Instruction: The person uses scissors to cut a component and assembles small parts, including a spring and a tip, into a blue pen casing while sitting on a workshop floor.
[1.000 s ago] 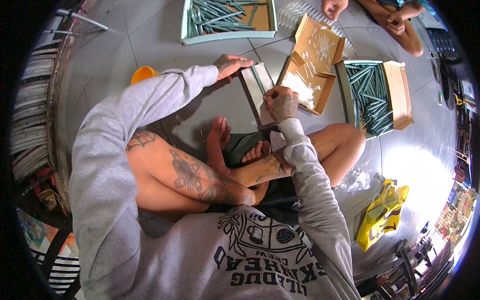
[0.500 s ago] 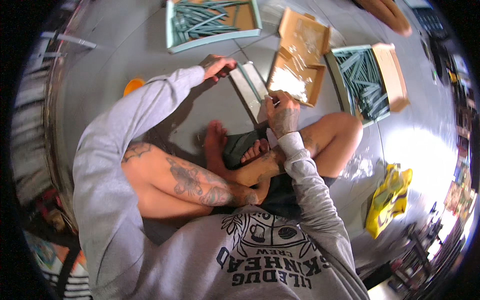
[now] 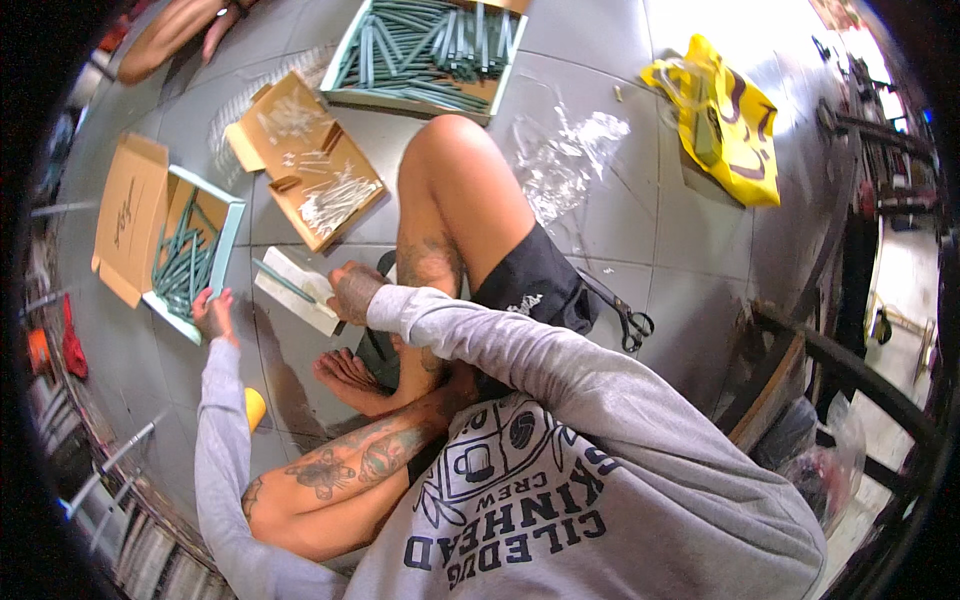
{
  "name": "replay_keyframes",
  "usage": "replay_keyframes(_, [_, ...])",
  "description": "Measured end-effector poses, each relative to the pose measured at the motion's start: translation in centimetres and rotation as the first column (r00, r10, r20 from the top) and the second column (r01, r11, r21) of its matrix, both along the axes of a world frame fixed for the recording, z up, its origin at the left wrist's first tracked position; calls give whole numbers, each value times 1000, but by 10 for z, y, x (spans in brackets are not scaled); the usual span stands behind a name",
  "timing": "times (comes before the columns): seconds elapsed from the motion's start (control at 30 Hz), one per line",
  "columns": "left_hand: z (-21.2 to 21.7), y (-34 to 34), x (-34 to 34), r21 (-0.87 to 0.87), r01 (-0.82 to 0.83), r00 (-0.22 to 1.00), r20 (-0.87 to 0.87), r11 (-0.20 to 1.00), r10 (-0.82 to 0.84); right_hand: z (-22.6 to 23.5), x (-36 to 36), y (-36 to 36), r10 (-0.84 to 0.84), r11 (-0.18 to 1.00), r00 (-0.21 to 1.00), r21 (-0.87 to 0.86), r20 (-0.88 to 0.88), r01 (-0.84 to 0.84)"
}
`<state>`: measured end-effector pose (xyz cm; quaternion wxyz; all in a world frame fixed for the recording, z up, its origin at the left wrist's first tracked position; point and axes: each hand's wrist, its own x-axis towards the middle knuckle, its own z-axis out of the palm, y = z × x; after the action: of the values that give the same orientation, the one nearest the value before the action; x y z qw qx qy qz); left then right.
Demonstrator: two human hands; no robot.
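My left hand (image 3: 213, 315) is at the near corner of an open cardboard box (image 3: 232, 225) holding slim dark green sticks (image 3: 183, 260). Its fingers look apart at the rim, with no stick visible between them. My right hand (image 3: 355, 293) is closed beside a flat whitish slab (image 3: 322, 316) on the floor, fingers curled. Whatever they may pinch is too small to make out. One green stick (image 3: 285, 280) lies along the slab, near my right fingertips. Just beyond sits an opened brown carton (image 3: 322, 233) with small white thin pieces (image 3: 338, 205).
A second box of green sticks (image 3: 425, 50) stands farther off. Clear plastic wrap (image 3: 570, 150), a yellow bag (image 3: 725, 130) and black scissors (image 3: 632, 325) lie to the right. An orange cup (image 3: 255, 408) is by my left forearm. Another person's arm (image 3: 175, 40) shows at far left.
The view has swung left, so things sit elsewhere in the picture. My left hand has left the stick on the slab and reached the left box. My right hand stays by the slab.
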<state>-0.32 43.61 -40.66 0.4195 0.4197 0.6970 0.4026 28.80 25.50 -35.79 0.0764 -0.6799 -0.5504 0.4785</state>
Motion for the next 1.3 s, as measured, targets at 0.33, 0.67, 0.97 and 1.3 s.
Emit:
replay_keyframes(0.33, [90, 17, -53, 19, 116, 981, -160, 993, -111, 29, 16, -44, -147, 845, 962, 477, -230, 243])
replay_keyframes(0.67, [114, -29, -13, -445, 804, 34, -626, 394, -779, 89, 173, -203, -474, 469, 763, 607, -440, 642])
replay_keyframes(0.97, [115, -3, -52, -518, 701, 200, -518, 491, -832, -7, 298, -332, -606, 752, 748, 503, 271, 427])
replay_keyframes(1.3, [101, 2, -104, -512, 640, 313, -507, 573, -803, -22, 311, -332, -689, 591, 692, 719, 213, 367])
